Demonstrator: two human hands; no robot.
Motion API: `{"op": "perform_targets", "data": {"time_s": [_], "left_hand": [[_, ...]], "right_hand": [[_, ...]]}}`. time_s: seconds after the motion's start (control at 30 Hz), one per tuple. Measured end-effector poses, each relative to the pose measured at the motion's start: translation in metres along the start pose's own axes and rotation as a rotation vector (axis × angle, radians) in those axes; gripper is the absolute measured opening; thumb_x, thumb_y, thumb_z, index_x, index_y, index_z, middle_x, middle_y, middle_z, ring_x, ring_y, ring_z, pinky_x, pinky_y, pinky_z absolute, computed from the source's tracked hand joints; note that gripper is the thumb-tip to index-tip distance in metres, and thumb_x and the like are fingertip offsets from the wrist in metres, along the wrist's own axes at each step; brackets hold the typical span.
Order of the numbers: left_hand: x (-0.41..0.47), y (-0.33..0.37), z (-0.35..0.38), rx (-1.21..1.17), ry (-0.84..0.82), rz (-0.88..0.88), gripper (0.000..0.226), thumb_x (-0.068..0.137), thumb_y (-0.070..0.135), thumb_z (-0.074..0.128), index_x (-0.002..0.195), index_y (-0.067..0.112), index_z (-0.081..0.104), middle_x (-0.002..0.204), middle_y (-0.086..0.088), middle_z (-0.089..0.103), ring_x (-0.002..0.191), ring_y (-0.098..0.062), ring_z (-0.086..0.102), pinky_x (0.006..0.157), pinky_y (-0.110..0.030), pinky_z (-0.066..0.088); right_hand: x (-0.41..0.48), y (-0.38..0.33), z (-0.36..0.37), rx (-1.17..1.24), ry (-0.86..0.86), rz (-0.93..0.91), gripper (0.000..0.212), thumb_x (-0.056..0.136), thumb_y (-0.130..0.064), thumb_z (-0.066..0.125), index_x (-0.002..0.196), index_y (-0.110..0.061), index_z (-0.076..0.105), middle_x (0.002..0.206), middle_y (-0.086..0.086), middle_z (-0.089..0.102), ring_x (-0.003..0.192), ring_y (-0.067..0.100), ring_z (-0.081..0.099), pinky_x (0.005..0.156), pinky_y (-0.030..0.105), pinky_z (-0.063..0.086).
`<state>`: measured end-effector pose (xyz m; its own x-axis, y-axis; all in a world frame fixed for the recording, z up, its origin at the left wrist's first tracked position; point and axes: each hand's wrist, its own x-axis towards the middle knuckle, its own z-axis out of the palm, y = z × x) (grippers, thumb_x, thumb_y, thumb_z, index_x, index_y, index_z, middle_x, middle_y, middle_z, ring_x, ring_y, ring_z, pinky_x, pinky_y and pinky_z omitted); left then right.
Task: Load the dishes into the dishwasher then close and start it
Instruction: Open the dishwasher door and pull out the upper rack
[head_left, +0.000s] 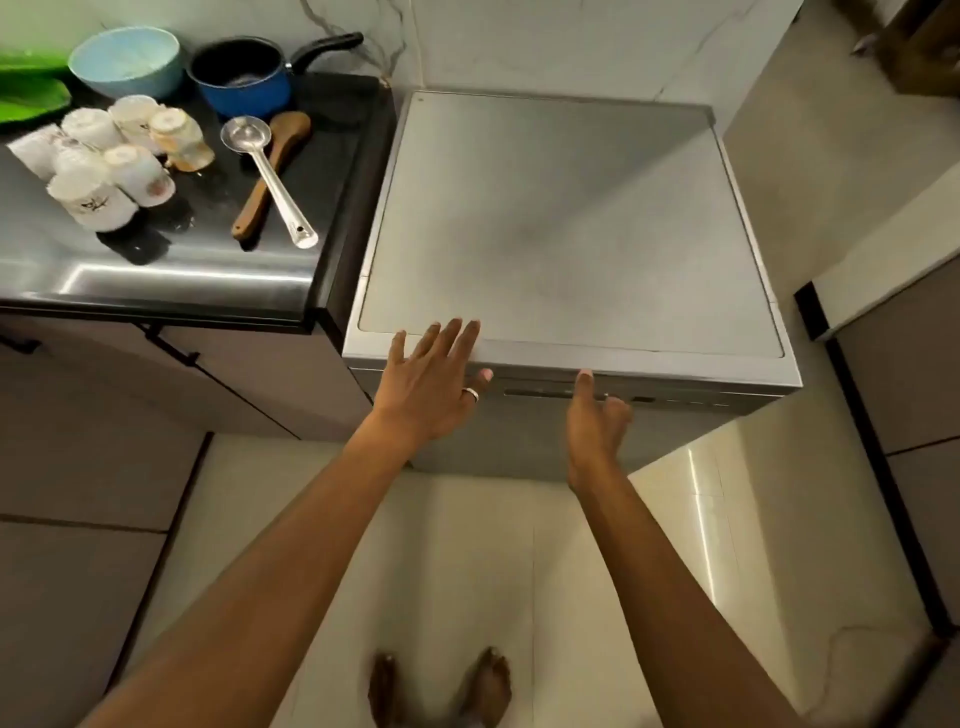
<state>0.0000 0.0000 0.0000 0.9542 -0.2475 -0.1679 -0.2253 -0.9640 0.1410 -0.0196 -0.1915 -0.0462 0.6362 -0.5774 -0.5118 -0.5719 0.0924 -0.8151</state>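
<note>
Two grips at the front edge of the dishwasher (511, 439), door shut. Our left grip (431, 384) is released: fingers straight and spread, lying over the front lip of the top panel (571, 223), thumb at the edge, a ring (470, 393) on it. Our right grip (595, 415) sits lower, in front of the control strip (675, 401). One digit points straight up with its tip at the seam under the top panel, and the rest are curled. We cannot tell whether the curled fingers hook onto anything.

The dishes sit on the desk (156, 270), left of the machine:
- Cups (104, 161), mouth-down, clustered at the left.
- Light blue bowl (127, 60) and blue saucepan (244, 78) at the back by the wall (519, 41), pan handle pointing right.
- Steel ladle (270, 171) lies across the wooden spoon (291, 130). Its handle end is near the desk's right edge, short of the front edge.
- Green item (26, 88) at the far left, cut by the frame.

Edges and room:
- The desk's dark right edge runs just beside the dishwasher's left side.
- The machine's back meets the wall.
- On the right, a strip of floor (467, 545) lies between the machine and a cabinet (893, 338).
- In front of the door is tiled floor, with our bare feet (441, 686) well back from it.
</note>
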Motion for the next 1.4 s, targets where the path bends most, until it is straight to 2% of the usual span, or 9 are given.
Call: {"op": "perform_targets", "data": {"time_s": [0.13,0.37,0.53,0.67,0.8,1.0,1.1,1.23,1.4], "left_hand": [[0.009,0.007,0.009,-0.024,0.014,-0.004,0.066,0.105,0.052,0.028,0.161,0.025,0.006,0.169,-0.001,0.015,0.156,-0.025,0.015,0.125,-0.054,0.01],[0.009,0.008,0.038,-0.097,0.033,0.009,0.058,0.107,0.042,0.03,0.16,0.023,0.018,0.17,-0.002,0.011,0.157,-0.029,0.005,0.125,-0.049,0.008],[0.01,0.004,0.047,-0.161,0.064,0.022,0.056,0.107,0.033,0.034,0.16,0.022,0.021,0.17,-0.003,0.01,0.157,-0.03,0.002,0.125,-0.049,0.007],[0.012,0.005,0.047,-0.187,0.049,0.019,0.057,0.107,0.034,0.037,0.161,0.022,0.019,0.171,-0.002,0.007,0.157,-0.029,-0.002,0.125,-0.048,0.004],[0.013,0.005,0.044,-0.189,0.039,0.015,0.06,0.106,0.039,0.038,0.161,0.022,0.018,0.171,-0.001,0.006,0.157,-0.028,-0.003,0.125,-0.047,0.003],[0.012,0.004,0.048,-0.167,0.048,0.017,0.067,0.104,0.048,0.039,0.162,0.022,0.015,0.171,-0.001,0.004,0.157,-0.028,-0.003,0.126,-0.046,0.002],[0.011,0.004,0.05,-0.148,0.059,0.028,0.07,0.103,0.05,0.04,0.162,0.022,0.014,0.171,-0.002,0.003,0.157,-0.028,-0.003,0.125,-0.046,0.001],[0.009,0.003,0.054,-0.113,0.065,0.04,0.074,0.102,0.054,0.041,0.162,0.022,0.011,0.171,-0.003,0.001,0.157,-0.029,-0.005,0.126,-0.048,0.001],[0.001,0.006,0.07,-0.06,0.124,0.03,0.079,0.102,0.057,0.037,0.163,0.022,0.001,0.171,-0.003,-0.007,0.156,-0.03,-0.011,0.126,-0.048,-0.001]], "right_hand": [[0.015,0.001,0.008,0.328,-0.103,0.208,0.068,0.091,-0.051,0.067,0.138,-0.011,0.039,0.125,0.007,0.058,0.116,0.026,0.059,0.107,0.044,0.047],[0.027,0.007,0.021,0.796,-0.216,0.225,0.049,0.091,-0.026,0.073,0.133,-0.007,0.054,0.122,0.014,0.065,0.123,0.031,0.061,0.101,0.043,0.053],[0.032,0.02,0.022,0.899,-0.288,0.2,0.018,0.09,-0.023,0.073,0.099,-0.014,0.061,0.094,0.008,0.063,0.107,0.028,0.058,0.105,0.049,0.05],[0.029,0.019,0.025,0.879,-0.274,0.151,0.017,0.09,-0.026,0.074,0.098,-0.014,0.064,0.087,0.006,0.064,0.097,0.024,0.062,0.1,0.053,0.053],[0.026,0.018,0.026,0.83,-0.235,0.137,0.025,0.088,-0.029,0.076,0.102,-0.014,0.061,0.093,0.006,0.063,0.097,0.023,0.062,0.093,0.052,0.057],[0.009,0.041,0.031,0.651,-0.065,0.182,0.074,0.079,-0.05,0.081,0.132,-0.026,0.036,0.129,-0.001,0.062,0.116,0.018,0.062,0.097,0.043,0.055],[0.006,0.056,0.024,0.611,-0.078,0.186,0.072,0.082,-0.046,0.079,0.135,-0.027,0.034,0.132,0.003,0.06,0.119,0.02,0.062,0.098,0.045,0.056],[0.012,0.043,0.025,0.596,-0.085,0.188,0.067,0.086,-0.043,0.077,0.133,-0.02,0.034,0.131,0.003,0.061,0.115,0.018,0.064,0.083,0.034,0.06],[0.005,0.047,0.017,0.548,-0.104,0.2,0.069,0.087,-0.044,0.076,0.135,-0.018,0.034,0.128,0.005,0.062,0.112,0.017,0.064,0.088,0.035,0.06]]}}
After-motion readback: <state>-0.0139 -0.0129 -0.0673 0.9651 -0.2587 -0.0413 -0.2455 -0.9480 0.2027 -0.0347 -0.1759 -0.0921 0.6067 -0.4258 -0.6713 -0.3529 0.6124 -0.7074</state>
